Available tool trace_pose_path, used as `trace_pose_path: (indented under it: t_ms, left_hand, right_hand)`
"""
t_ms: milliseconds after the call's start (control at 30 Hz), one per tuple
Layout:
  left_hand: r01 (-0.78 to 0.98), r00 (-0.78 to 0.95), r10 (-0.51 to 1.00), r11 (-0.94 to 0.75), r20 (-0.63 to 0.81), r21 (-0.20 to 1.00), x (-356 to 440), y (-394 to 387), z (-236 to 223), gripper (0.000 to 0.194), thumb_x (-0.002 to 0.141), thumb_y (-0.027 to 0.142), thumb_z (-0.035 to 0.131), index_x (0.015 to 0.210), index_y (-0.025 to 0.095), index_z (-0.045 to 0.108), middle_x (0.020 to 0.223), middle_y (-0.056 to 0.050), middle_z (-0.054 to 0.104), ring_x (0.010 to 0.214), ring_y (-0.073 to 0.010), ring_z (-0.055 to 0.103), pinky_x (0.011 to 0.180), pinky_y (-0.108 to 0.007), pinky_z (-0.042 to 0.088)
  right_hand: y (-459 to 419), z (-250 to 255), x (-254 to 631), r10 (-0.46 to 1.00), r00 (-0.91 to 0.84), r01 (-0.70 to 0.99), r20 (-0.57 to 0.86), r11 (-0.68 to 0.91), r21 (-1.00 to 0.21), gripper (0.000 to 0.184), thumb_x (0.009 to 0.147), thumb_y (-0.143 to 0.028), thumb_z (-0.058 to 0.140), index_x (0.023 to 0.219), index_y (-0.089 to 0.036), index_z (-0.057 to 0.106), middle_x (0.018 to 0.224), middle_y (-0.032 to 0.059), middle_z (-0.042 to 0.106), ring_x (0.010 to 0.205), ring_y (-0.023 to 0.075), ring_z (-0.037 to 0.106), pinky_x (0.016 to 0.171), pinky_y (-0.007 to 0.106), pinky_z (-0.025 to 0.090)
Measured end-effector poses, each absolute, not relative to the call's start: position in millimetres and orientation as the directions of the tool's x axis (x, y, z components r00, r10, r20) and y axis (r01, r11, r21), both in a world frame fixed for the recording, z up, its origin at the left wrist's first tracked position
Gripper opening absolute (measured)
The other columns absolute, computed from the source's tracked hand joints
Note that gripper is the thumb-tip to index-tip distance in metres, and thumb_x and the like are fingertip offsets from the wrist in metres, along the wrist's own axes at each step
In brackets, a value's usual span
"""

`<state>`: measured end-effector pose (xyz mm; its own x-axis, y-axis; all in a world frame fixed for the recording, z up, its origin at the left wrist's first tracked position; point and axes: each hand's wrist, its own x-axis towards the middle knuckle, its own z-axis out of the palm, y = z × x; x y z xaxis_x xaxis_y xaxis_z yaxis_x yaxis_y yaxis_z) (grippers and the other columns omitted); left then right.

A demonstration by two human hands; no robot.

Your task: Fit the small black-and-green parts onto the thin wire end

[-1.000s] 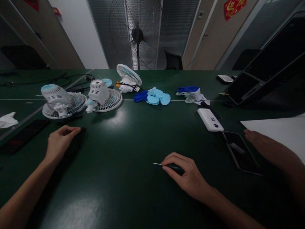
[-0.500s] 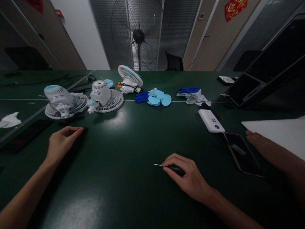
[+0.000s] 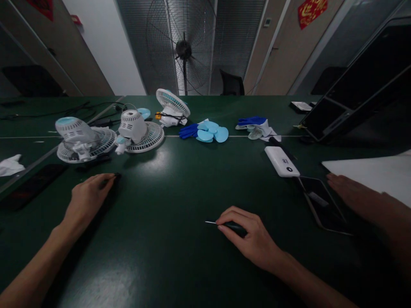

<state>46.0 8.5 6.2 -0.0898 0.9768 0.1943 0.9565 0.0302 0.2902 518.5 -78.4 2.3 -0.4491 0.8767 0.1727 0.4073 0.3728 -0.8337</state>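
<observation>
The right hand (image 3: 253,239), curled round a screwdriver (image 3: 236,228) at five o'clock, could scratch the tabletop (image 3: 160,256) if the tip dips; the left hand (image 3: 88,196), near nine, pinches a small dark piece (image 3: 117,176), easily dropped by slack fingertips.

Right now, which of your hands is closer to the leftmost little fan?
Left. My left hand is just this side of the leftmost little fan; my right hand, holding the screwdriver, is well off to the right.

Dark-handled screwdriver (image 3: 236,228), roughly level, pointing left; small dark piece (image 3: 117,176), mostly hidden.
</observation>
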Motion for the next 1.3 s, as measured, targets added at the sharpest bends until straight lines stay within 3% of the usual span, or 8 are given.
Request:
trace_pose_path:
  t_ms: [167, 267, 400, 667, 967, 1300]
  left_hand:
    - [0.894, 0.135, 0.974, -0.199, 0.183, 0.402, 111, -10, -4, 0.038, 0.097, 0.052, 0.055, 0.112, 0.023, 0.074, 0.121, -0.007, 0.075, 0.11, -0.0243, 0.072, 0.101, -0.035, 0.056]
    - [0.651, 0.498, 0.845, -0.512, 0.194, 0.56, 173, -31, -8, 0.026, 0.103, 0.036, 0.053, 0.113, 0.023, 0.073, 0.118, -0.009, 0.074, 0.11, -0.0218, 0.07, 0.097, -0.035, 0.058]
    - [0.409, 0.714, 0.663, -0.655, 0.224, 0.636, 231, -52, -9, 0.019, 0.104, 0.022, 0.053, 0.117, 0.022, 0.068, 0.117, -0.008, 0.073, 0.11, -0.0186, 0.068, 0.095, -0.033, 0.057]
    - [0.362, 0.703, 0.687, -0.566, 0.182, 0.741, 238, -52, -10, 0.018, 0.104, 0.025, 0.057, 0.119, 0.023, 0.065, 0.111, -0.007, 0.073, 0.106, -0.0191, 0.067, 0.091, -0.034, 0.057]
    - [0.417, 0.682, 0.724, -0.5, 0.102, 0.759, 237, -53, -9, 0.028, 0.102, 0.027, 0.059, 0.13, 0.027, 0.06, 0.116, -0.006, 0.069, 0.106, -0.0188, 0.066, 0.09, -0.033, 0.055]
    - [0.435, 0.662, 0.747, -0.451, 0.063, 0.779, 238, -51, -9, 0.034, 0.099, 0.027, 0.064, 0.133, 0.029, 0.058, 0.117, -0.005, 0.07, 0.107, -0.0186, 0.067, 0.091, -0.032, 0.056]
  right_hand:
    - [-77, 4, 517, 0.881, -0.436, 0.398, 0.185, 0.373, -0.838, 0.015, 0.099, -0.015, 0.066, 0.108, -0.023, 0.076, 0.101, 0.0047, 0.075, 0.091, 0.0204, 0.073, 0.079, 0.032, 0.061]
    - [-77, 5, 517, 0.885, -0.422, 0.396, 0.197, 0.375, -0.838, 0.015, 0.099, -0.014, 0.067, 0.107, -0.023, 0.076, 0.102, 0.0051, 0.076, 0.092, 0.0207, 0.074, 0.082, 0.033, 0.06]
    - [-77, 7, 517, 0.886, -0.404, 0.395, 0.228, 0.394, -0.83, 0.013, 0.097, -0.014, 0.068, 0.103, -0.022, 0.076, 0.096, 0.0052, 0.076, 0.089, 0.0212, 0.075, 0.08, 0.033, 0.059]
    - [-76, 3, 518, 0.856, -0.457, 0.373, 0.242, 0.432, -0.821, 0.012, 0.098, -0.017, 0.066, 0.103, -0.022, 0.076, 0.095, 0.0064, 0.077, 0.086, 0.0218, 0.074, 0.078, 0.034, 0.059]
    - [-77, 3, 516, 0.857, -0.476, 0.373, 0.2, 0.402, -0.836, 0.014, 0.097, -0.012, 0.067, 0.104, -0.021, 0.076, 0.097, 0.0053, 0.075, 0.088, 0.0204, 0.073, 0.079, 0.033, 0.057]
    - [-75, 5, 511, 0.875, -0.437, 0.258, 0.207, 0.343, -0.903, 0.013, 0.096, -0.012, 0.072, 0.101, -0.023, 0.078, 0.102, 0.0051, 0.076, 0.096, 0.0204, 0.074, 0.086, 0.032, 0.057]
